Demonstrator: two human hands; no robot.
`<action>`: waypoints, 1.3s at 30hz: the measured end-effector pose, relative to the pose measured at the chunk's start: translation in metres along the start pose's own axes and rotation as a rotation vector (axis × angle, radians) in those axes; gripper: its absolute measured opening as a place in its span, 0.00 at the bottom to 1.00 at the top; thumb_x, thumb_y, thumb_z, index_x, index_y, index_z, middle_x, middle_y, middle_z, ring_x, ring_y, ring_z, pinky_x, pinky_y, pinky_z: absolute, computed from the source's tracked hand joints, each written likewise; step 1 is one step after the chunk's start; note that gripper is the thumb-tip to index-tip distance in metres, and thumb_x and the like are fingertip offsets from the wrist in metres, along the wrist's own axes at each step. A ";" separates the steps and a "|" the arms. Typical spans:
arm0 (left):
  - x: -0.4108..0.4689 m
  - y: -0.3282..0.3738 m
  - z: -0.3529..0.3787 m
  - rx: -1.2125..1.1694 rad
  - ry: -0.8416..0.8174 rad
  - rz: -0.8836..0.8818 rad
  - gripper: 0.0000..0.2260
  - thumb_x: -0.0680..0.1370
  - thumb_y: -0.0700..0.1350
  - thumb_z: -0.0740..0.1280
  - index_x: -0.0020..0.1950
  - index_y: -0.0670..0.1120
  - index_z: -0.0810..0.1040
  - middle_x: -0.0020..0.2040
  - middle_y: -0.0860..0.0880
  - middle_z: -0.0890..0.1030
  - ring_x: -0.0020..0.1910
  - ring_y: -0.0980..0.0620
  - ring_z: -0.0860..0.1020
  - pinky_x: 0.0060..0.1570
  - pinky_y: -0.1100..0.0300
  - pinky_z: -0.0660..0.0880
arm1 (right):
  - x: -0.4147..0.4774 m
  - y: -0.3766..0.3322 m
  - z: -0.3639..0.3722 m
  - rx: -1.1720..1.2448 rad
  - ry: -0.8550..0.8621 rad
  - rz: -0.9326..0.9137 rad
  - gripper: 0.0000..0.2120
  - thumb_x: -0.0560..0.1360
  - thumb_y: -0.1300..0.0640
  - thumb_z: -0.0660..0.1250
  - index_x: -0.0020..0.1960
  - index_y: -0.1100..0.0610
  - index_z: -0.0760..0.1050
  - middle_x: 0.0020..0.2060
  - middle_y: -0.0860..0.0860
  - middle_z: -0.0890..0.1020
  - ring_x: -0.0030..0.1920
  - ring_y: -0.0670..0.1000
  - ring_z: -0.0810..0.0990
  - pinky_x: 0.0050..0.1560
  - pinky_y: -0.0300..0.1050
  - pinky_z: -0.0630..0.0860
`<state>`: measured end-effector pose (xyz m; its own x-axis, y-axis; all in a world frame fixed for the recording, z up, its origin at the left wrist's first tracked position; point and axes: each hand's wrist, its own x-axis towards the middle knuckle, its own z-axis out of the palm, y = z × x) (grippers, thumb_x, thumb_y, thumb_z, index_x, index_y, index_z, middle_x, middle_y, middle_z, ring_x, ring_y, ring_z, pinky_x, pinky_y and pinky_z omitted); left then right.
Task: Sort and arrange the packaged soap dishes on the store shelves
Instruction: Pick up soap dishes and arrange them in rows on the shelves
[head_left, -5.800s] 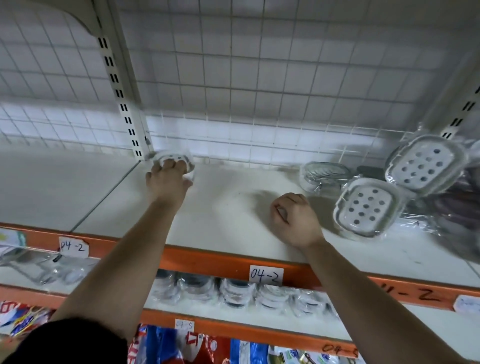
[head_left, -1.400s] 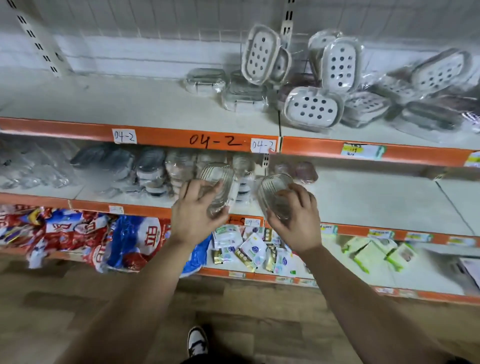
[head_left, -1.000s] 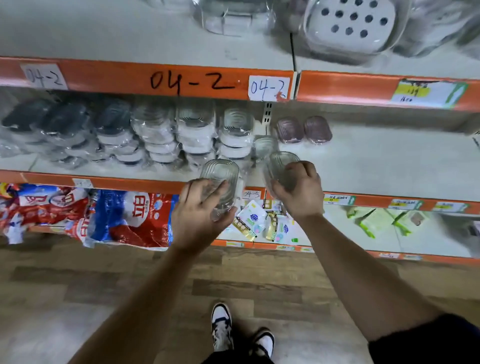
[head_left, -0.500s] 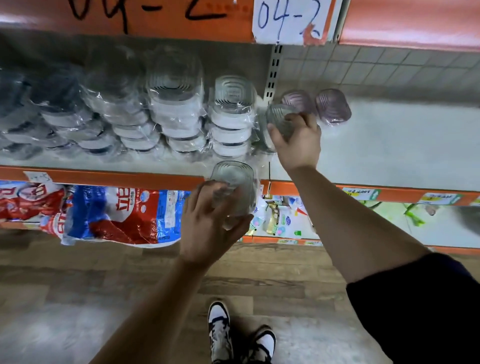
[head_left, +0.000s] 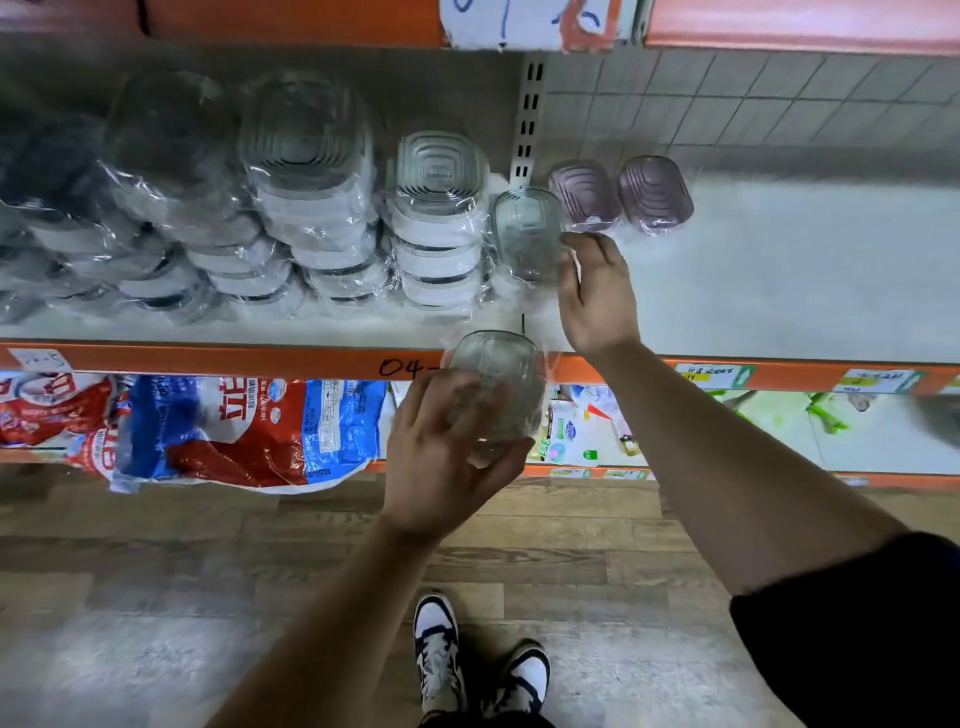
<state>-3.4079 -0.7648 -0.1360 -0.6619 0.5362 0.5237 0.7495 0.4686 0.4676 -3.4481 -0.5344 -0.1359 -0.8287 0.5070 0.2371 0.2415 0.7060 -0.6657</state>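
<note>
- I see a ribbed clear soap dish (head_left: 493, 387) – rounded-rectangular, in crinkly film – grasped in the left hand (head_left: 447, 457), fingers curled round its lower half, in front of the orange shelf lip.
- A second clear dish (head_left: 527, 234) stands on edge on the middle shelf (head_left: 779, 270); the right hand (head_left: 597, 293) reaches in with its fingertips at the dish's right side – pinching or only touching, I can't tell.
- Two purple ribbed dishes (head_left: 618, 195) sit just behind, beside the slotted upright (head_left: 525, 119).
- Wrapped white-and-clear stacks (head_left: 439, 223) crowd its left.
- Below: glossy detergent bags (head_left: 234, 431), plank floor (head_left: 156, 571), sneakers (head_left: 483, 665).
</note>
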 end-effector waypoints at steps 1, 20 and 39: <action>0.004 0.004 0.002 -0.015 0.007 0.009 0.19 0.71 0.53 0.76 0.57 0.43 0.84 0.54 0.43 0.79 0.52 0.42 0.76 0.52 0.53 0.74 | -0.003 0.005 -0.005 0.006 0.020 0.015 0.20 0.80 0.56 0.54 0.63 0.65 0.76 0.59 0.62 0.77 0.60 0.63 0.75 0.62 0.49 0.71; 0.148 0.021 0.060 0.177 0.140 0.034 0.22 0.75 0.59 0.69 0.62 0.46 0.82 0.53 0.43 0.79 0.54 0.44 0.75 0.48 0.53 0.75 | -0.059 0.083 -0.057 -0.030 0.060 0.143 0.18 0.78 0.55 0.56 0.61 0.63 0.77 0.56 0.61 0.79 0.55 0.60 0.78 0.56 0.46 0.72; 0.161 0.009 0.057 0.559 -0.247 -0.038 0.29 0.79 0.60 0.50 0.74 0.45 0.69 0.64 0.46 0.76 0.64 0.42 0.70 0.62 0.47 0.57 | -0.085 0.054 -0.070 -0.050 -0.021 0.127 0.18 0.78 0.53 0.57 0.61 0.61 0.77 0.56 0.58 0.81 0.58 0.61 0.76 0.56 0.51 0.74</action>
<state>-3.5070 -0.6344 -0.0880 -0.7177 0.6275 0.3018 0.6590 0.7521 0.0032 -3.3289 -0.5044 -0.1423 -0.8000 0.5840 0.1376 0.3697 0.6606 -0.6534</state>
